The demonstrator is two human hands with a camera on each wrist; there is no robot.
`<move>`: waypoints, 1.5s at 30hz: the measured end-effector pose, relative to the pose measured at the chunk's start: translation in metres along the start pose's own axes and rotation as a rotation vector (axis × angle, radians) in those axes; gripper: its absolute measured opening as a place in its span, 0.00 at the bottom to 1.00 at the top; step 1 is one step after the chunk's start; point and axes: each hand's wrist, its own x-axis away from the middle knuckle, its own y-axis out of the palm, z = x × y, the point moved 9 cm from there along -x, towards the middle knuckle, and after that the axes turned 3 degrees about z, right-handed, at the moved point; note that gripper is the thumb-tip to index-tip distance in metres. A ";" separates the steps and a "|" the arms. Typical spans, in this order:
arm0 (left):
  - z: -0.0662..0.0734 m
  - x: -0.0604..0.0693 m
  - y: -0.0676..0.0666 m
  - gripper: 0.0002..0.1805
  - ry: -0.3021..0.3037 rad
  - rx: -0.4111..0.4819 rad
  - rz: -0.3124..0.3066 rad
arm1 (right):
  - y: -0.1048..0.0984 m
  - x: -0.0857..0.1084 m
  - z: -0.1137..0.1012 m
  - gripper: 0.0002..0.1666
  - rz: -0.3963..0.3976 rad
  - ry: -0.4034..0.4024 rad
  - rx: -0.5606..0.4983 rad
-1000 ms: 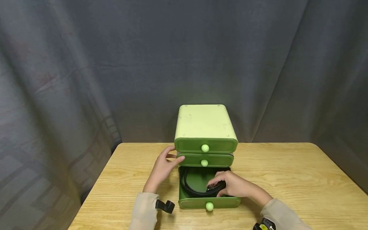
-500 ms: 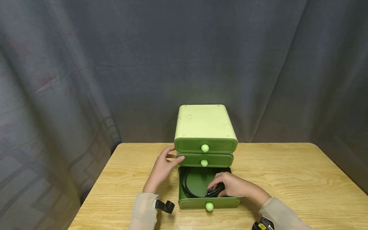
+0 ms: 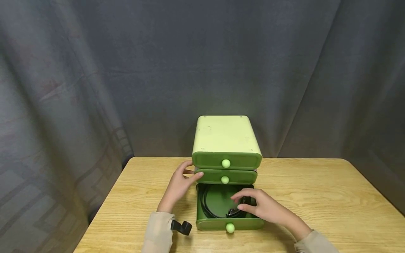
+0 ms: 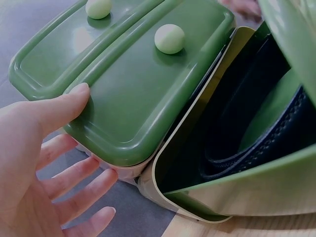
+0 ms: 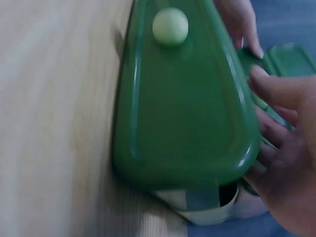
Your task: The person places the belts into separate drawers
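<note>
A black stitched belt (image 4: pixel 281 136) lies coiled inside the pulled-out bottom drawer (image 3: pixel 213 224) of a small green cabinet (image 3: pixel 226 133). Its metal buckle (image 3: pixel 232 212) shows near the drawer's front in the head view. My right hand (image 3: pixel 264 207) hovers over the drawer's right side, thumb and fingers apart, with nothing seen between them; it hides part of the belt. At the cabinet's left, my left hand (image 3: pixel 177 186) rests its thumb on the front corner of the middle drawer (image 4: pixel 133 98). The other fingers spread loosely by that drawer's side.
The cabinet stands on a wooden table (image 3: pixel 316 200), its top drawer (image 3: pixel 202 160) pushed in. Round pale green knobs (image 3: pixel 230 228) stick out from the drawer fronts. A grey curtain (image 3: pixel 202 70) hangs behind the table.
My right hand has let go of the belt by its buckle, spread its fingers and moved up and right. The belt now lies in the drawer. My left hand has stayed in place.
</note>
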 end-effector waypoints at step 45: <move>0.003 -0.003 -0.001 0.31 -0.001 -0.006 0.004 | 0.066 0.048 0.004 0.28 -0.027 0.219 -0.565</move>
